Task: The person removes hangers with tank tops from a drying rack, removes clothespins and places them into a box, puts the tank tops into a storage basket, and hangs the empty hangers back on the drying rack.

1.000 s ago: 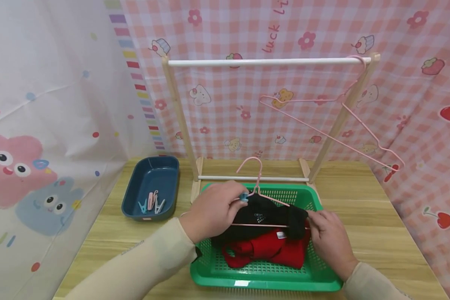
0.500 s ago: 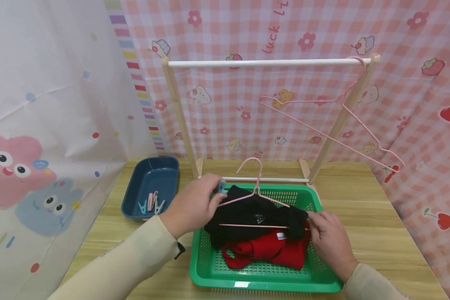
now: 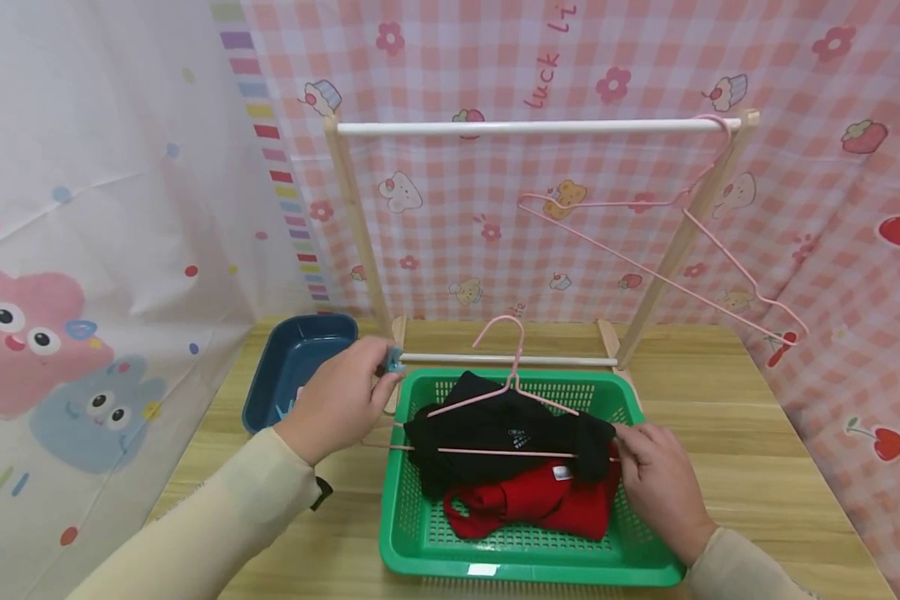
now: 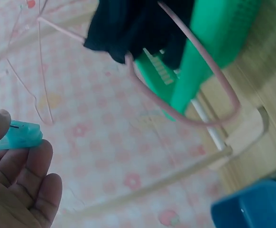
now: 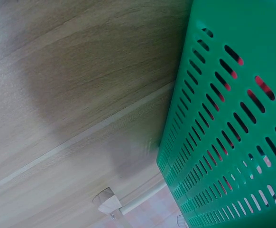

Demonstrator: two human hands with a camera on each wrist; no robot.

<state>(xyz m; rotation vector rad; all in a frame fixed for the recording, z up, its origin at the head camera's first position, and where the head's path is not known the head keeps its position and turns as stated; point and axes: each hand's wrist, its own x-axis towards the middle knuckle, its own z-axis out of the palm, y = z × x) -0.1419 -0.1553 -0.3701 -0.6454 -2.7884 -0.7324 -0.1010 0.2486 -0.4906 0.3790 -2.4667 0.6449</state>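
Observation:
In the head view my left hand (image 3: 337, 402) pinches a light blue clothespin (image 3: 394, 361) in the air left of the green basket (image 3: 540, 573); the left wrist view shows this clothespin (image 4: 24, 135) between thumb and fingers. A black garment (image 3: 480, 429) lies over the basket, threaded on a pink hanger (image 3: 516, 382) whose hook stands up and whose left end sticks out past the cloth. My right hand (image 3: 662, 475) pinches the garment's right end at the hanger. Below lies a red garment (image 3: 540, 504) with a white tag. No hand shows in the right wrist view, only the basket's slotted side.
Behind the basket stands a wooden rack with a white top rail (image 3: 532, 127). A second pink hanger (image 3: 607, 246) hangs at its right end. To the left sits a dark blue tray (image 3: 270, 367) holding clothespins, partly covered by my left hand.
My left hand has moved left with the clothespin, away from the hanger's neck and past the basket's left rim, uncovering the garment's left side. The right hand has stayed put.

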